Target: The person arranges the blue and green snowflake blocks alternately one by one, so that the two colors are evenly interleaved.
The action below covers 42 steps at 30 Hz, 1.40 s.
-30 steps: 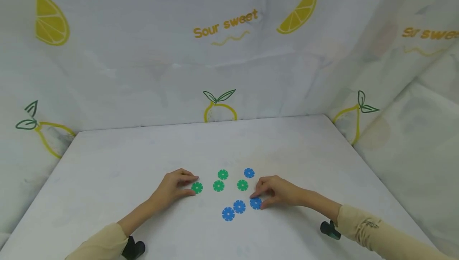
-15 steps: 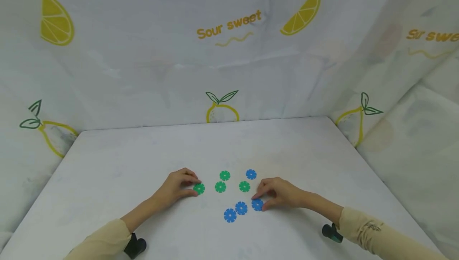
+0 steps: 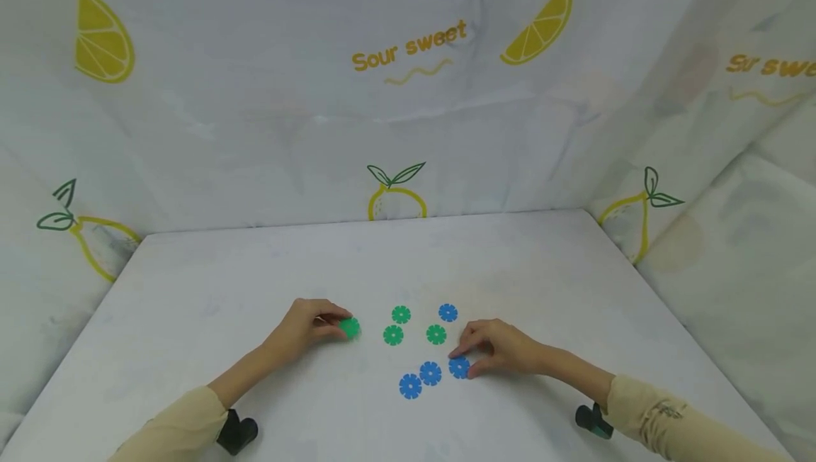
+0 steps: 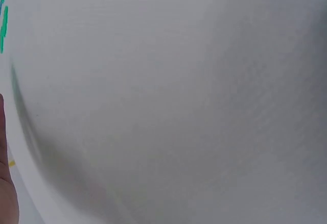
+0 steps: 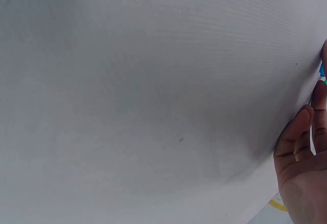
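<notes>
Hanging at the far left, white cloth (image 3: pixel 223 100) is showing a yellow lemon slice (image 3: pixel 105 37) above a leafy lemon outline (image 3: pixel 105 248). A cream left sleeve (image 3: pixel 172 426) is crossing the white desk (image 3: pixel 255 271), a black object (image 3: pixel 237 434) sitting at its cuff. The left hand (image 3: pixel 309 324) is pinching a green disc (image 3: pixel 350 329) narrowly by its edge; whether that disc is touching the desk, I cannot tell.

Next along, a second green disc (image 3: pixel 393 335) is lying just in front of a third green disc (image 3: pixel 401 314), while a blue disc (image 3: pixel 411 386) and a second blue disc (image 3: pixel 430 373) are lying side by side nearer the wearer. Above them, orange lettering (image 3: pixel 409 46) is reading "Sour sweet" over a wavy line.

Farther right, a fourth green disc (image 3: pixel 436 334) is lying in front of a third blue disc (image 3: pixel 448 312). The right hand (image 3: pixel 506 345) is gripping a fourth blue disc (image 3: pixel 459 368) on the desk, its grasp narrow across the edges. At the far right, beyond the cream right sleeve (image 3: pixel 669 416), repeated lettering (image 3: pixel 773 66) is reading "Sour" with its middle creased, then "swe", the frame cutting off the rest.
</notes>
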Each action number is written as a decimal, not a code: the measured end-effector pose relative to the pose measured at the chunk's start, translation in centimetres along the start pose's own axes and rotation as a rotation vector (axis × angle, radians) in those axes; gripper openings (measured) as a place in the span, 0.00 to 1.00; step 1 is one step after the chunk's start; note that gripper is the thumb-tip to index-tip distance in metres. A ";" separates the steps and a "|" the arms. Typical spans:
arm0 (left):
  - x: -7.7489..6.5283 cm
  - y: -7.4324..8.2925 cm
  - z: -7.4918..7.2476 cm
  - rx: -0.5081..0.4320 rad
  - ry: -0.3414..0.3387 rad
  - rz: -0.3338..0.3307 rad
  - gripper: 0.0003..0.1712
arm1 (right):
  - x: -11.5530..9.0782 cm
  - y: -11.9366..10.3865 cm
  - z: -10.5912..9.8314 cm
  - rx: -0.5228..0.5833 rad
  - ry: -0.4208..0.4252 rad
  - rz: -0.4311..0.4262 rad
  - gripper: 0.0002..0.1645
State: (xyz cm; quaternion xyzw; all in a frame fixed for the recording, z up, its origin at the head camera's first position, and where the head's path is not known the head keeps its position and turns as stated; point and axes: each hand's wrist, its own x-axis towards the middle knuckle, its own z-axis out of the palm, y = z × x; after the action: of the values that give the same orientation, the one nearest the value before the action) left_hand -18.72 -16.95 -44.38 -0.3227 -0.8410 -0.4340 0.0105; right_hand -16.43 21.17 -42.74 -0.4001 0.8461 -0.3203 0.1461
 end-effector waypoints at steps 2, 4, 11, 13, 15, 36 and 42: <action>0.3 -0.2 -0.3 0.008 0.020 0.010 0.17 | 0.0 0.0 0.1 0.008 -0.001 0.003 0.18; 0.5 -0.5 -0.8 0.019 0.034 0.008 0.17 | -0.1 0.0 0.1 0.012 0.001 0.003 0.18; 1.3 -1.6 -2.0 0.053 0.084 0.001 0.17 | -0.2 -0.1 0.1 0.015 0.003 -0.009 0.18; 1.4 -1.9 -2.3 0.065 0.100 -0.010 0.17 | -0.2 0.0 0.1 0.013 0.004 -0.012 0.18; 1.5 -2.2 -2.5 0.078 0.120 -0.021 0.17 | -0.2 -0.1 0.1 0.021 0.001 -0.004 0.18; 2.3 -4.6 -5.2 0.210 0.407 -0.198 0.15 | 0.0 -0.1 0.1 0.056 0.008 0.006 0.17; 2.7 -5.1 -5.2 0.249 0.412 -0.252 0.14 | -0.2 0.0 0.1 0.055 0.004 0.006 0.17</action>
State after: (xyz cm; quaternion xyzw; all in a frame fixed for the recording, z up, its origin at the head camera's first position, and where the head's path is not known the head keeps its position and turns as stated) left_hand -25.04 -21.47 -43.96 -0.1168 -0.9016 -0.3816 0.1669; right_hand -16.22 21.23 -42.82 -0.3928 0.8384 -0.3439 0.1564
